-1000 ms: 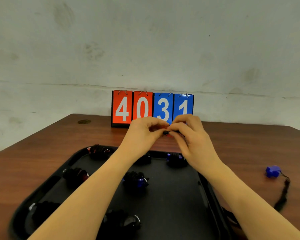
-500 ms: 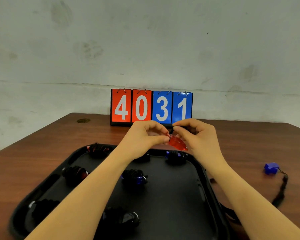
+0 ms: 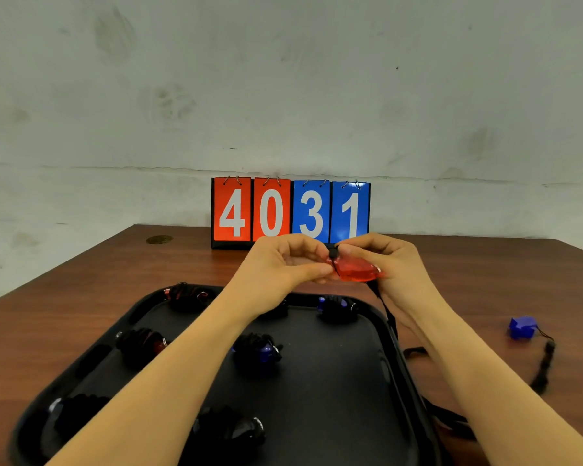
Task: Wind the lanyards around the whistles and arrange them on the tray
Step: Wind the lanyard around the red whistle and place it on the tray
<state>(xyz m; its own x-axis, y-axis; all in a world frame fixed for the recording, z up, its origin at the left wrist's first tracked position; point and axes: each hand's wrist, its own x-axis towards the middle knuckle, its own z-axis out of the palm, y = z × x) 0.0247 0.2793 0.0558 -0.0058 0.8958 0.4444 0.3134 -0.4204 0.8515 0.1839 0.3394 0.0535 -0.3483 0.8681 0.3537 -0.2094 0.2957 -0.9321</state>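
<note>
Above the far edge of a black plastic tray [image 3: 367,415] on a brown wooden counter [image 3: 81,290], the left hand [image 3: 283,267] pinches a black cord lanyard [image 3: 382,304] against a translucent red plastic whistle [image 3: 355,269], which the right hand [image 3: 394,267] grips. The lanyard hangs down below the whistle.

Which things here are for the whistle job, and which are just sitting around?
For the job: red whistle held by left hand and right hand; its black lanyard; black tray of wound whistles; blue whistle on the table.
Just sitting: number flip cards; wooden table.
</note>
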